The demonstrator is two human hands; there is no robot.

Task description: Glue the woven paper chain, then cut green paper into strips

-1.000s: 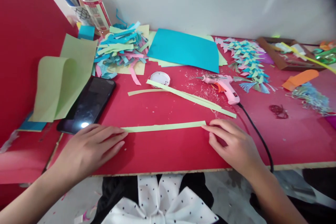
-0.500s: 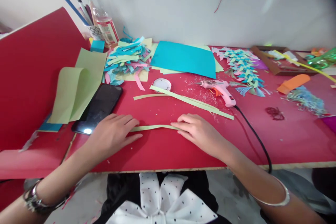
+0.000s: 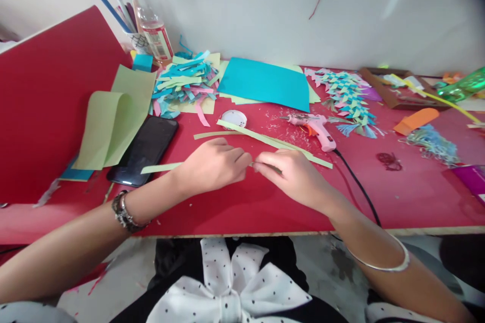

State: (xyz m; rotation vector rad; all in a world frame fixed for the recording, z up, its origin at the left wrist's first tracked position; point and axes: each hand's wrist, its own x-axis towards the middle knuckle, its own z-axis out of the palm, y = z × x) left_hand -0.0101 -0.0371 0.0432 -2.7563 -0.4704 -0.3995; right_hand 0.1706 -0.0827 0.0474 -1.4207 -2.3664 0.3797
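Observation:
A pale green paper strip sticks out to the left from under my left hand. That hand is closed, its fingers curled round the strip. Close beside it, fingertips almost touching, my right hand pinches the strip's other part; most of that part is hidden by the fingers. Behind both hands, more pale green paper strips lie crossed on the red table. A small round white lid sits at their left end.
At the right lies a pink glue gun with its black cord. A phone and folded green paper are at the left. Further back are cut paper strips, a blue sheet, a woven paper piece and a bottle.
My left hand has moved right and slightly away from me, up to my right hand. Its fingers have gone from lying flat on the strip to curled round it. The right hand now pinches.

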